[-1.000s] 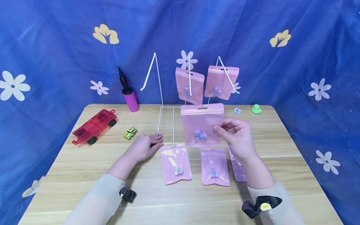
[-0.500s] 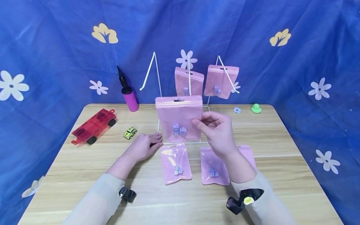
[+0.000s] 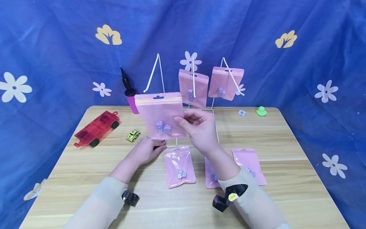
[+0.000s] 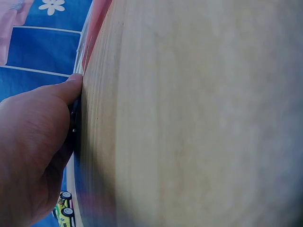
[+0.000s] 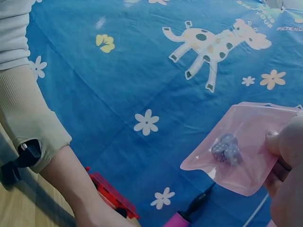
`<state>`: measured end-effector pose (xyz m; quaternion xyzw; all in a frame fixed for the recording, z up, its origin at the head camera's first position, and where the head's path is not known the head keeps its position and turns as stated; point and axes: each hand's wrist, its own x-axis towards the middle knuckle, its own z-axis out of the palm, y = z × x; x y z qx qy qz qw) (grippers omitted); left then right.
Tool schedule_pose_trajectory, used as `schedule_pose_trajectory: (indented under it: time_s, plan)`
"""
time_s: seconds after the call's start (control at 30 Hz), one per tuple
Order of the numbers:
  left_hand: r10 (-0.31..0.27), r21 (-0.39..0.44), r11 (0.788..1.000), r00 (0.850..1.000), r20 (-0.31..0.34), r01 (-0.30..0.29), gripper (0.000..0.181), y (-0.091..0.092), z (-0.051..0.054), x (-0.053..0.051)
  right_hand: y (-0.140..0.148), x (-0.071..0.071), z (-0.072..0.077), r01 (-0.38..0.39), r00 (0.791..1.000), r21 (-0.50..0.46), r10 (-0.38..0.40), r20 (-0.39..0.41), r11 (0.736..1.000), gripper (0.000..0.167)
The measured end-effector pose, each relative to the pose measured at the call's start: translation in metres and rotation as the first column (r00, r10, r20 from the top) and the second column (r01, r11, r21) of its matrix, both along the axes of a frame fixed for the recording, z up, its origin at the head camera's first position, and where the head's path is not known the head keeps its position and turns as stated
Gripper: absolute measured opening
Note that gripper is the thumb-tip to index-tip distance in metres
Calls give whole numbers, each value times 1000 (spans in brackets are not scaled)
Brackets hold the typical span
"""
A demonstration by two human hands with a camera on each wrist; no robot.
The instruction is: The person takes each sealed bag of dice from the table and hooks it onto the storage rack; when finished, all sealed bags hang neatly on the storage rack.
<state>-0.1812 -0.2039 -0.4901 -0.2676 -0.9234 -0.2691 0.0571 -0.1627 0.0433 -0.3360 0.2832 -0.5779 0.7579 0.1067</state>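
My right hand [image 3: 200, 128] pinches the right edge of a pink zip bag [image 3: 158, 109] between thumb and fingers. Dice show through its front, and a hang slot is at its top. The bag is held upright in front of the left prong of a white wire display rack [image 3: 152, 72]. My left hand [image 3: 145, 151] grips the rack's front left base corner; its fingertips are partly hidden behind the bag. In the left wrist view my thumb [image 4: 71, 87] touches the wire. Two more pink bags, a middle one [image 3: 200, 86] and a right one [image 3: 227, 79], hang on prongs.
Pink dice bags lie before the rack: one left [image 3: 174, 159], one partly under my right forearm [image 3: 210, 175], one right [image 3: 248, 160]. At left are a red toy wagon [image 3: 98, 127], toy car [image 3: 133, 135] and pump [image 3: 132, 101]; at right a chip [image 3: 241, 113] and green duck [image 3: 261, 111].
My right hand has carried the pink bag leftward and a little upward, from in front of the rack's right side to its left prong. My left hand stays at the rack's corner.
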Motion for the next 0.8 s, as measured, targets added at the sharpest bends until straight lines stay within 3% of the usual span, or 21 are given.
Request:
schedule_pose_trajectory:
  time_s: [0.2,0.47,0.8]
  plan:
    - [-73,70,995,996,-53,77,7,-1,-2,-3,-21,-5,-1,0,999,19,0,-37,1000,10]
    - [-41,28,999,996,-82,44,24,-1,-2,0,-39,-14,-5,50,999,31,-50,-6,998,7]
    - [-56,29,998,995,-83,58,21,-2,-2,0,-51,-30,-14,93,995,14,-93,22,996,9]
